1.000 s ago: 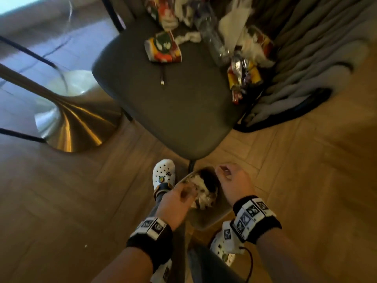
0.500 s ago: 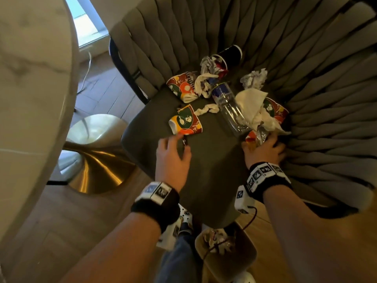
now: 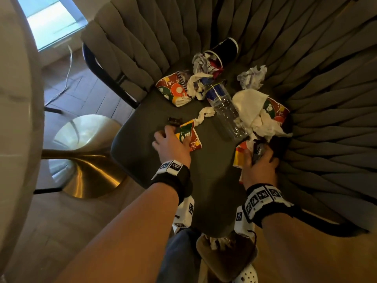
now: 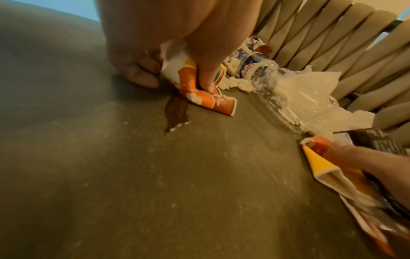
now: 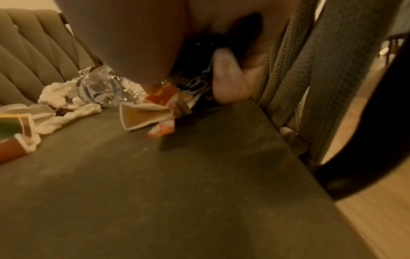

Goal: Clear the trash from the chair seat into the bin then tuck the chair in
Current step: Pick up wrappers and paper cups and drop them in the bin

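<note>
The dark chair seat (image 3: 212, 193) holds a scatter of trash. My left hand (image 3: 173, 144) pinches a flattened orange and green paper cup (image 3: 190, 137) (image 4: 195, 92) near the seat's left front. My right hand (image 3: 258, 160) grips a crushed yellow and red cup with a dark wrapper (image 3: 239, 155) (image 5: 155, 112) at the seat's right side. Further back lie a clear plastic bottle (image 3: 226, 111), white tissues (image 3: 259, 119), another patterned cup (image 3: 173, 89) and a dark cup (image 3: 226, 50). The bin (image 3: 226, 260) stands on the floor below the seat's front edge, with trash inside.
A small brown wrapper (image 3: 174, 120) (image 4: 176, 113) lies on the seat beside my left hand. The chair's woven grey back (image 3: 306, 68) curves round the trash. A marble table edge (image 3: 18, 99) and its gold pedestal base (image 3: 89, 164) stand to the left on the wood floor.
A second ago both hands were down at the bin. They rose to the seat, and now the left pinches the flattened cup while the right grips the crushed cup and wrapper.
</note>
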Action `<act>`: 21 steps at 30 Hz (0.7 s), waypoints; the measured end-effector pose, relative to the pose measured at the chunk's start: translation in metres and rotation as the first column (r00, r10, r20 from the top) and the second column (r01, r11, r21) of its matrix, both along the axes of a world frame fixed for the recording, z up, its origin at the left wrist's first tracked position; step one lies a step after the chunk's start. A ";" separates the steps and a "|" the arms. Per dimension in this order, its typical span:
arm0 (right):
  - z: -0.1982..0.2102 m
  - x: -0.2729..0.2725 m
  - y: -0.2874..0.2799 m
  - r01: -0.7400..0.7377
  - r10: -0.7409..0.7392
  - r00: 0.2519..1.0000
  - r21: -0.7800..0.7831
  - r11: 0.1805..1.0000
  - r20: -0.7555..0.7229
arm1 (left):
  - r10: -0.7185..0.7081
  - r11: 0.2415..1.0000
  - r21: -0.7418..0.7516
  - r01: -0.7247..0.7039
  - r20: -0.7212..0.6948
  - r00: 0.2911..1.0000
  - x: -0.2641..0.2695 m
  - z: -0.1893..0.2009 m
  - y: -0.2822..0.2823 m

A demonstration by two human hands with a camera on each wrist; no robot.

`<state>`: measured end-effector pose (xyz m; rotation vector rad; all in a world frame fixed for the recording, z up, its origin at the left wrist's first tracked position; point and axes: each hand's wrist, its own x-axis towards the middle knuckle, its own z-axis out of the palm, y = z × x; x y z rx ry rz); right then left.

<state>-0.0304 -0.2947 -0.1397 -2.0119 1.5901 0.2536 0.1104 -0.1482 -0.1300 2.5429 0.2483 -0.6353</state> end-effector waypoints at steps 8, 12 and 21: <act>0.022 -0.017 0.017 0.125 -0.135 0.983 0.083 0.989 0.127 | -0.028 0.987 -0.160 0.011 -0.103 0.994 -0.009 0.005 0.012; 0.037 -0.035 0.024 0.099 -0.119 0.974 0.111 0.989 0.195 | -0.025 0.958 -0.285 -0.014 -0.134 0.991 -0.040 0.015 0.019; 0.062 -0.134 0.060 -0.120 0.080 0.962 0.141 0.983 0.261 | -0.014 0.861 -0.507 -0.050 -0.122 0.992 -0.198 0.056 0.055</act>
